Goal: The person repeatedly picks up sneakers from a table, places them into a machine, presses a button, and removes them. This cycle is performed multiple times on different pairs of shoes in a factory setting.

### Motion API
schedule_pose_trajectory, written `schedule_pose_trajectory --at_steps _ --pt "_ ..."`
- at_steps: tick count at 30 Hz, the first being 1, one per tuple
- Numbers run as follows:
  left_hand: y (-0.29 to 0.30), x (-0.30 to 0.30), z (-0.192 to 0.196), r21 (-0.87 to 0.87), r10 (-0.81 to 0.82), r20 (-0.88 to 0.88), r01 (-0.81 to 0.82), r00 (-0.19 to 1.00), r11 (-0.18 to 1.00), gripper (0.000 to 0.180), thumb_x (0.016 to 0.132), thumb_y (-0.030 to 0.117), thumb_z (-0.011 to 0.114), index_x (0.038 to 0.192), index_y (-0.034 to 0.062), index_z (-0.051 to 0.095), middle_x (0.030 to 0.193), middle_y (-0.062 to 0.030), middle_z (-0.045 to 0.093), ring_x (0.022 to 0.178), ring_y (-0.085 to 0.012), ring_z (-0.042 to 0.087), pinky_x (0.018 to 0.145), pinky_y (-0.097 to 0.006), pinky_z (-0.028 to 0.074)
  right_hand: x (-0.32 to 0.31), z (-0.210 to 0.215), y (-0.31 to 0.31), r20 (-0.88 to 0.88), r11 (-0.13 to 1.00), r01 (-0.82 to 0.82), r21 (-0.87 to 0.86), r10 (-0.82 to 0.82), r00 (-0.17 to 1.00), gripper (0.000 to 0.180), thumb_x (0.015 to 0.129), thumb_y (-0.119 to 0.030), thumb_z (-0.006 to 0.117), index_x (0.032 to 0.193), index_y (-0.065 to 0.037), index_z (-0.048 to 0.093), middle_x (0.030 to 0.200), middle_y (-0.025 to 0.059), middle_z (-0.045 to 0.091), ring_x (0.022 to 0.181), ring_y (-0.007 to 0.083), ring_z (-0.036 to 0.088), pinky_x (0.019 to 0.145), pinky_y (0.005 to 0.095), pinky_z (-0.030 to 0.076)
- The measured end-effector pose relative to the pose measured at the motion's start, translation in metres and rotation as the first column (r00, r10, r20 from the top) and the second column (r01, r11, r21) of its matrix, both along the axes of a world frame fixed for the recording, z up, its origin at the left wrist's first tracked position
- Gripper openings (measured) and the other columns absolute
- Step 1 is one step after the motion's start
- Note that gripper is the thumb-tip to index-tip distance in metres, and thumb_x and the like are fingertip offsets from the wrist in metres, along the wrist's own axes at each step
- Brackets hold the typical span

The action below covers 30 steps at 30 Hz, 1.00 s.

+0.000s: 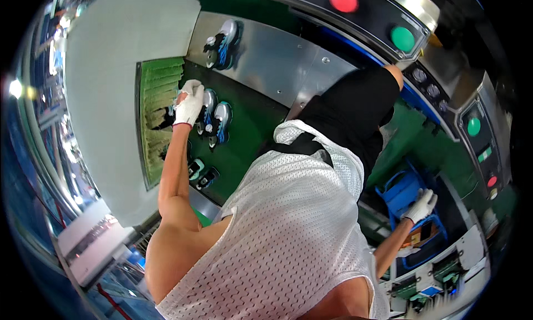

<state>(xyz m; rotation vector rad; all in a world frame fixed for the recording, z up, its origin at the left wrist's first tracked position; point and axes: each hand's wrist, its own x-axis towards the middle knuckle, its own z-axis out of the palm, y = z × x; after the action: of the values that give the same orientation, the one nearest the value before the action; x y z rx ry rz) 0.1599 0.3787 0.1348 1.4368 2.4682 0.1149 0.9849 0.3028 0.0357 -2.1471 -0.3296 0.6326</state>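
My left hand (pixel 190 102), in a white glove, has its fingers curled over a dark shoe (pixel 166 119) at the mouth of a machine opening. Much of that shoe is hidden by the glove and the shadow. Just right of it, two grey-and-black shoes with blue laces (pixel 222 119) stand side by side on a dark green belt (pixel 252 123). Off to the lower right, my gloved right hand (pixel 422 204) has its fingers apart and holds nothing. It is beside a blue plastic chair or frame (pixel 402 189).
Green strip curtains (pixel 158 98) hang in the pale machine housing (pixel 108 87). A pair of similar shoes (pixel 223 45) rests on the metal ledge (pixel 277 56). Darker shoes (pixel 207 177) sit lower on the belt. Control panels carry a red button (pixel 343 1) and green button (pixel 402 39).
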Motion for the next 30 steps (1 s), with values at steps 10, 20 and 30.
schedule_pose_trajectory --at_steps 10,20,30 --pt "-0.112 0.012 -0.079 -0.529 0.104 -0.007 -0.092 0.995 0.844 0.064 0.078 0.052 0.083 0.12 0.0073 0.062 0.122 -0.0187 0.069 0.117 -0.0403 0.067 0.103 -0.058 0.047 -0.179 0.054 0.123 -0.09 0.712 -0.699 0.075 0.703 0.706 0.056 0.106 -0.014 0.064 0.155 0.002 0.043 0.152 0.0176 0.052 0.128 0.0248 0.061 0.102 0.037 0.056" --pt "0.051 0.135 0.054 0.134 -0.113 0.723 0.022 0.682 0.991 0.072 0.078 0.028 0.086 0.138 -0.003 0.06 0.133 -0.0179 0.067 0.125 -0.028 0.063 0.108 -0.041 0.048 -0.351 0.141 0.203 -0.125 0.238 -0.946 0.219 0.969 0.215 0.06 0.101 -0.026 0.065 0.151 0.005 0.049 0.136 0.0198 0.067 0.122 0.027 0.068 0.106 0.0363 0.051" --pt "0.154 0.242 0.106 0.35 -0.505 0.845 0.535 0.173 0.769 0.062 0.086 0.02 0.079 0.142 0.0049 0.058 0.142 -0.0098 0.063 0.132 -0.0242 0.059 0.112 -0.043 0.046 -0.344 0.183 0.171 -0.79 0.839 -0.045 0.542 0.49 -0.369 0.049 0.11 -0.04 0.053 0.146 -0.007 0.056 0.134 0.0163 0.068 0.108 0.0279 0.072 0.093 0.0422 0.061"
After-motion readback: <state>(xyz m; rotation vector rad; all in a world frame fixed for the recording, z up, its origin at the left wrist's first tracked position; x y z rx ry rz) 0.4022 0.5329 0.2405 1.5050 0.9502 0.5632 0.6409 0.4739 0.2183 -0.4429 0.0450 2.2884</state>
